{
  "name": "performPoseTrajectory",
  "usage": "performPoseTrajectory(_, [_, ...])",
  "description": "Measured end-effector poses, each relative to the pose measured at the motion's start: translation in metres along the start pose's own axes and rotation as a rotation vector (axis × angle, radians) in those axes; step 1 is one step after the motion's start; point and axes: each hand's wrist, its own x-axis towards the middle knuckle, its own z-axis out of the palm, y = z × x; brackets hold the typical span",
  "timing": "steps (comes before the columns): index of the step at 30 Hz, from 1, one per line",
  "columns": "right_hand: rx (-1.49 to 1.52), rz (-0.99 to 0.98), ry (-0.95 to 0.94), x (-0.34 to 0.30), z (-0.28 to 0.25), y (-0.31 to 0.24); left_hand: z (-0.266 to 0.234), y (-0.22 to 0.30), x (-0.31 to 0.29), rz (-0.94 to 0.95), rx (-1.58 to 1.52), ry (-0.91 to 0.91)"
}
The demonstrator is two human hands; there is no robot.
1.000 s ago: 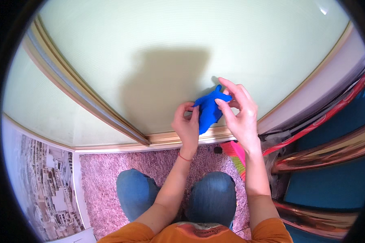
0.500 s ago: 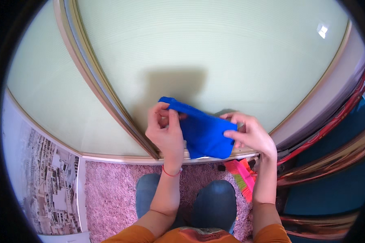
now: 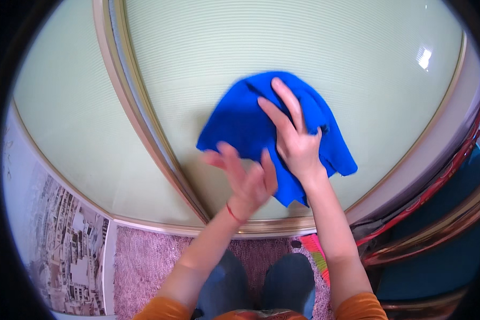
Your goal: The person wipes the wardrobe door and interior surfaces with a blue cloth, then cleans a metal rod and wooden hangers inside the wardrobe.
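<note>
A blue cloth [image 3: 229, 120] is spread in folds in front of the pale ribbed sliding door panel [image 3: 373, 96]. My right hand [image 3: 298, 144] lies over it, two fingers stretched out across the fabric and the cloth bunched beside the other fingers; the thumb is hidden. Below the cloth's lower left edge, my left hand [image 3: 248, 178] is raised with fingers apart and nothing in it, somewhat blurred by motion. A thin red string circles the left wrist. Whether the left fingertips touch the cloth, I cannot tell.
A beige and grey door frame [image 3: 138, 114] runs down on the left. Along the bottom is the track [image 3: 272, 226], above a pink shaggy carpet [image 3: 149, 256]. A pink and green broom head [image 3: 317, 253] sits by my right forearm. Gold-trimmed dark teal furniture [image 3: 432, 256] stands at right.
The cloth has moved up and spread against the door panel. My left hand has let go of it and opened. My right hand has moved up from the cloth's edge onto its middle.
</note>
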Motion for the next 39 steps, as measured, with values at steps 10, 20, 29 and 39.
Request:
performPoseTrajectory(10, [0.219,0.063,0.017,0.027,-0.036,0.009,0.001,0.028,0.004,-0.477,-0.359,-0.402])
performPoseTrajectory(20, [-0.257,0.023,0.064,0.06,-0.019,0.015,0.026,-0.032,0.105,-0.209,0.297,-0.375])
performPoseTrajectory(29, [-0.197,0.192,-0.446,-0.178,0.011,-0.048,-0.055,-0.03,-0.13,-0.187,0.388,-0.716])
performPoseTrajectory(39, [-0.116,0.418,-0.224,-0.057,0.008,-0.07,-0.025,-0.056,-0.043,-0.128,0.512,-0.602])
